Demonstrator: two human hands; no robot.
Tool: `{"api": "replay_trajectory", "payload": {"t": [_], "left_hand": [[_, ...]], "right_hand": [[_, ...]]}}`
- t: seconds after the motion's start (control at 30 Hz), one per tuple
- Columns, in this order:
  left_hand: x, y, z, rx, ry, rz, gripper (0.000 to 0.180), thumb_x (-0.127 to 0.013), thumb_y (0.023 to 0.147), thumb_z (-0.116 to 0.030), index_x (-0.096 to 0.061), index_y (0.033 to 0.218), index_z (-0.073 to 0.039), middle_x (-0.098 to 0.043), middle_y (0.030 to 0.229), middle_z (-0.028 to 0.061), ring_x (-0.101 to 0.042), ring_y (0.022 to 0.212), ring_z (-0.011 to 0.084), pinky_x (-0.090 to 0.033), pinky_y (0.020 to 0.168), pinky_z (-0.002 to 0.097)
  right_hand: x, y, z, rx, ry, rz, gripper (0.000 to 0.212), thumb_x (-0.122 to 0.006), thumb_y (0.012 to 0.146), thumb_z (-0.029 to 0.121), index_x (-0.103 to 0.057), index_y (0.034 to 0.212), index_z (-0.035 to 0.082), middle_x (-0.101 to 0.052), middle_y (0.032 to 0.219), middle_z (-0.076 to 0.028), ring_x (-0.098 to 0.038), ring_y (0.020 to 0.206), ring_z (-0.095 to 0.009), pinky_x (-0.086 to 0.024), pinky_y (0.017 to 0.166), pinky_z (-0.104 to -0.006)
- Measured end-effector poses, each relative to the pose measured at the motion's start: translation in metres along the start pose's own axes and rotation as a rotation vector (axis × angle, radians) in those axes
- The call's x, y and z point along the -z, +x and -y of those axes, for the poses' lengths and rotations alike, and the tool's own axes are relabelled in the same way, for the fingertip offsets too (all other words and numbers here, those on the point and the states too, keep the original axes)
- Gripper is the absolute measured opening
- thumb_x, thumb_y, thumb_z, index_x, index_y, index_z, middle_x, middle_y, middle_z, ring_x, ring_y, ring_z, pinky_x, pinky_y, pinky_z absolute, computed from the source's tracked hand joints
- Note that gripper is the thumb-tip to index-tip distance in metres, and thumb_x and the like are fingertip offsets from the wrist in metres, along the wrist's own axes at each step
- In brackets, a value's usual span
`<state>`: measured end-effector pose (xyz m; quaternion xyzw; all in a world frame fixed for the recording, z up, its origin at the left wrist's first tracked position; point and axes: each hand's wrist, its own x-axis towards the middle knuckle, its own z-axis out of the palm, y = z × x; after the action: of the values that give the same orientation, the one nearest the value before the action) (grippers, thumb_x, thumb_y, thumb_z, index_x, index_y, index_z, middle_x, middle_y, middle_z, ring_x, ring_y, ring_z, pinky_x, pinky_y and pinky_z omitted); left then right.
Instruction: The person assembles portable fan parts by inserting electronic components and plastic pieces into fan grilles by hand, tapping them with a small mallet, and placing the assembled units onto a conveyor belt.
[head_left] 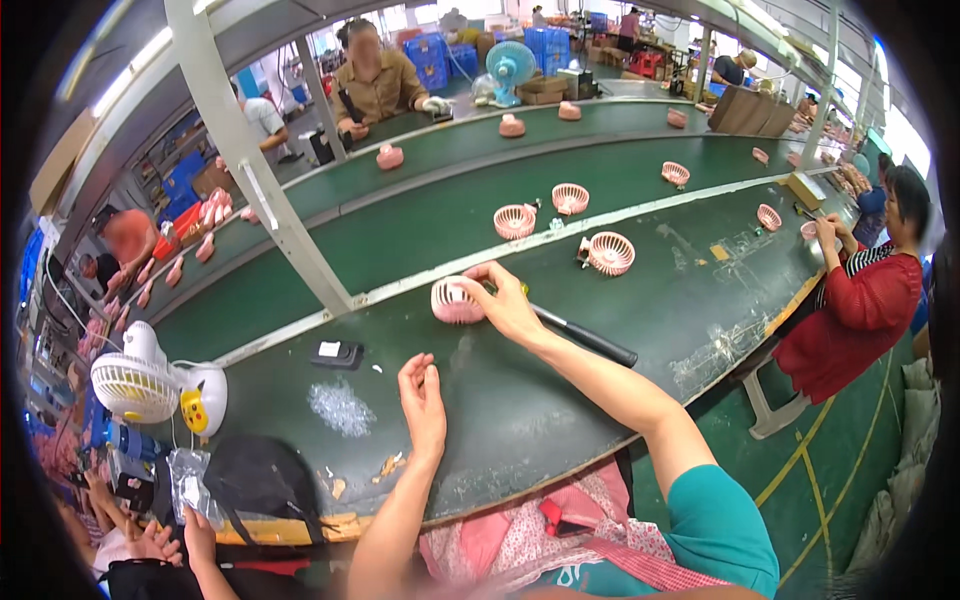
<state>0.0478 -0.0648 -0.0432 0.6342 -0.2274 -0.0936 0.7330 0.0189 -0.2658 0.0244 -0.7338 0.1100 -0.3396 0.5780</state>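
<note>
My right hand [508, 308] reaches across the green bench and grips a pink slotted fan housing [456, 303] between thumb and fingers. It touches the bench near the pale divider strip. My left hand [424, 402] is raised nearer to me, its fingers loosely bent with nothing visible in them. Beside the right wrist lies a tool with a black handle [605, 346] and a metal shaft; its far end is partly hidden by the hand. Farther right sits another pink fan housing [610, 254] with a round slotted grille.
Several housings [515, 221] rest on the belt [400, 235] beyond the divider. A metal post [260, 180] rises at left. Clear small pieces [341, 408], a black case [336, 355], a black bag [262, 488] and a white fan [135, 385] lie leftward. A person in red [850, 310] works at right.
</note>
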Motion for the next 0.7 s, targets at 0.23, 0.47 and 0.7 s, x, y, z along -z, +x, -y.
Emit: {"api": "replay_trajectory", "payload": {"t": [0.23, 0.47, 0.7], "left_hand": [[-0.003, -0.004, 0.013, -0.080, 0.097, 0.045, 0.025, -0.058, 0.101, -0.019, -0.057, 0.121, -0.005, -0.061, 0.105, 0.0029, -0.056, 0.093, 0.0125, -0.047, 0.081, 0.0266], [-0.013, -0.005, 0.009, -0.066, 0.161, 0.095, 0.026, -0.058, 0.101, -0.020, -0.056, 0.122, -0.005, -0.063, 0.105, 0.0065, -0.058, 0.089, 0.0134, -0.050, 0.077, 0.0279], [-0.008, -0.003, 0.009, -0.098, 0.206, 0.125, 0.039, -0.054, 0.102, -0.016, -0.043, 0.136, -0.001, -0.061, 0.119, 0.0114, -0.059, 0.098, 0.0171, -0.052, 0.085, 0.0316]], "right_hand": [[0.017, 0.094, -0.105, 0.394, -0.532, -0.025, 0.039, -0.063, 0.088, 0.011, -0.054, 0.125, -0.001, -0.056, 0.126, -0.022, -0.055, 0.118, -0.038, -0.045, 0.102, -0.0450], [0.114, 0.138, -0.177, -0.023, -0.876, -0.228, 0.034, -0.062, 0.083, 0.013, -0.062, 0.113, -0.003, -0.065, 0.108, -0.030, -0.064, 0.099, -0.046, -0.053, 0.087, -0.0519], [0.088, 0.104, -0.127, 0.154, -0.597, -0.226, 0.017, -0.066, 0.086, 0.005, -0.063, 0.101, -0.001, -0.063, 0.095, -0.018, -0.065, 0.089, -0.028, -0.053, 0.080, -0.0364]]}}
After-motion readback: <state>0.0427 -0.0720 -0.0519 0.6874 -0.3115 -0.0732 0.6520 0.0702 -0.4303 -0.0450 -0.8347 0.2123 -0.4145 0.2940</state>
